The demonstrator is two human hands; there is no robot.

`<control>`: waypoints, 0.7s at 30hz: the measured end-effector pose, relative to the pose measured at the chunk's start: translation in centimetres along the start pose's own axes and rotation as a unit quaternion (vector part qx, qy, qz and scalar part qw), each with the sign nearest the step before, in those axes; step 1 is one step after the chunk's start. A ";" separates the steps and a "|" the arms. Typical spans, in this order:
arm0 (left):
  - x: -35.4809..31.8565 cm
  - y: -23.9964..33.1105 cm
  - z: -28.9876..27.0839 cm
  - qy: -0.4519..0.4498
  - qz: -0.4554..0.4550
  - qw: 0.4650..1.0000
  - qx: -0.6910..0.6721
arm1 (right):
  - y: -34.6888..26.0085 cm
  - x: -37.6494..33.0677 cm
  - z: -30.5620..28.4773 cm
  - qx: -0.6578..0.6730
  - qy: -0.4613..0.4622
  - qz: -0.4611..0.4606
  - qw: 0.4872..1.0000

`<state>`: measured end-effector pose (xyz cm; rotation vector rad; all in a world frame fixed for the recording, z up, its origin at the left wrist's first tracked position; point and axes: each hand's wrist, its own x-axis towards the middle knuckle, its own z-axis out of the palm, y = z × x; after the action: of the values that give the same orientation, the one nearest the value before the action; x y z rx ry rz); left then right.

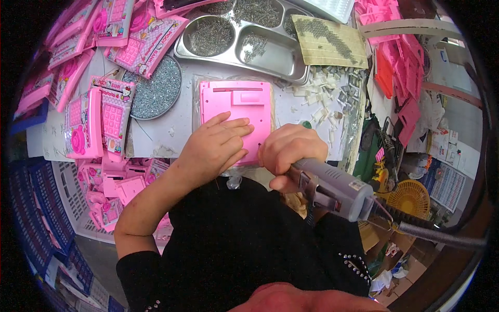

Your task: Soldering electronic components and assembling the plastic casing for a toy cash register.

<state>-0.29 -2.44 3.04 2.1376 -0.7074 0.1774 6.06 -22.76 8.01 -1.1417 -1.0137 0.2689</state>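
A square pink plastic housing (221,104) lies on a pad wrapped in clear plastic in front of me. It has a slot along its far edge, a raised block and small holes. My left hand (215,143) rests on the housing with its fingers stretched out, holding nothing. My right hand (293,151) is wrapped around a grey electric screwdriver (338,190) at the housing's near right corner. The tool's tip is hidden by the hand, so I cannot tell whether it touches a screw. A coiled cord (442,236) runs off the tool's back end to the right.
Beyond the housing stands a steel compartment tray (291,60) with small metal parts. A round dish of screws (156,88) is left of it, near printed pink toy housings (112,112). White plastic pieces (317,91) lie right. A white crate (67,192) holds more pink parts.
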 end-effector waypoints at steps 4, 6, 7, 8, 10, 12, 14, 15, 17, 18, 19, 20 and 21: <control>-0.1 -0.1 0.1 0.009 0.011 1.000 -0.004 | -0.1 0.8 -0.9 0.012 0.000 0.012 1.000; 0.2 -0.1 0.3 0.025 0.028 0.999 -0.001 | -1.7 1.2 -1.4 0.008 0.027 0.038 0.999; 0.1 -0.1 0.2 0.042 0.023 0.999 0.008 | -2.1 1.8 -1.3 0.068 0.049 0.034 0.996; 0.0 0.2 0.3 0.054 0.023 0.998 0.002 | -2.9 2.0 -1.0 0.119 0.081 0.040 0.989; 0.1 0.6 0.4 0.075 0.026 0.997 -0.004 | -3.0 2.8 -1.4 0.145 0.042 -0.004 0.989; 0.4 1.2 0.2 0.095 0.033 0.995 -0.003 | -3.1 3.1 -1.3 0.151 0.027 -0.021 0.988; -0.1 1.0 0.0 0.091 0.018 0.996 0.017 | -2.7 3.0 -1.0 0.153 0.044 -0.027 0.987; -0.4 0.8 0.0 0.090 0.010 0.996 0.028 | -2.6 3.0 -0.8 0.141 0.058 -0.027 0.988; -0.1 0.6 0.1 0.084 0.010 0.996 0.032 | -2.8 3.2 -1.4 0.096 0.105 -0.034 0.989; 0.0 0.5 0.1 0.082 0.009 0.996 0.035 | -1.7 3.5 -2.2 0.077 0.132 -0.050 0.987; 0.0 0.5 -0.1 0.077 0.000 0.996 0.044 | -0.6 3.9 -3.3 0.053 0.139 -0.063 0.987; 0.1 0.5 -0.3 0.072 -0.008 0.996 0.059 | 0.6 4.2 -4.3 0.031 0.146 -0.080 0.986; 0.2 0.4 -0.5 0.067 -0.017 0.995 0.073 | 1.3 4.5 -4.8 0.046 0.161 -0.070 0.983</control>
<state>-0.28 -2.34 3.69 2.2498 -0.5964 0.3604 12.68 -22.26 9.05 -0.9867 -0.7802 0.0161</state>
